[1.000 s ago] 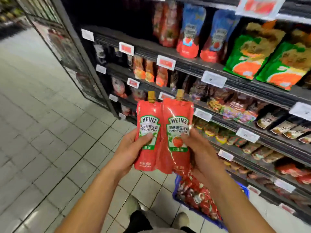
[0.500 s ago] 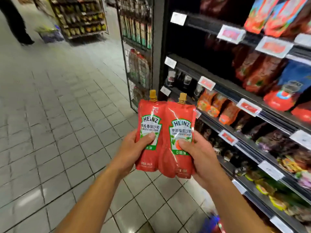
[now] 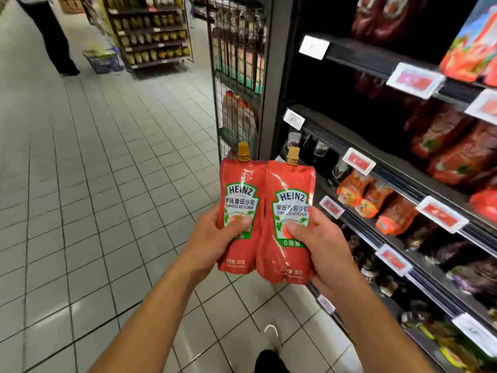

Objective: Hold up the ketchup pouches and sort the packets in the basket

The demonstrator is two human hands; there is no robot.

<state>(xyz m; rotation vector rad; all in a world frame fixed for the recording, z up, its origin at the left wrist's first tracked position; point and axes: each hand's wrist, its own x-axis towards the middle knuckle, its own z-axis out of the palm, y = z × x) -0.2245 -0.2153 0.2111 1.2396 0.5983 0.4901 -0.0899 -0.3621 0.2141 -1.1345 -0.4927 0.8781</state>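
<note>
1. Twin pack of ketchup pouches [image 3: 265,219]: two red Heinz spouted pouches joined side by side, held upright in front of the shelving, tan caps uppermost
2. Left hand [image 3: 212,238]: grip closed on the left pouch of the pack, thumb pressed on its green label, fingers hidden behind it
3. Right hand [image 3: 320,243]: grip closed on the right pouch, thumb on the lower label, fingers wrapped behind its right edge
4. Shelving [image 3: 376,162]: dark unit just right of the pack, carrying red and orange sachets with price tags [image 3: 359,161] on the shelf edges
5. Wire rack [image 3: 236,84]: stands directly behind the pack, at the shelving end
6. Tiled floor [image 3: 94,184]: lies left of and below the pack
7. Another person [image 3: 51,36] with a basket [image 3: 103,60]: far beyond the pack, upper left, blurred
</note>
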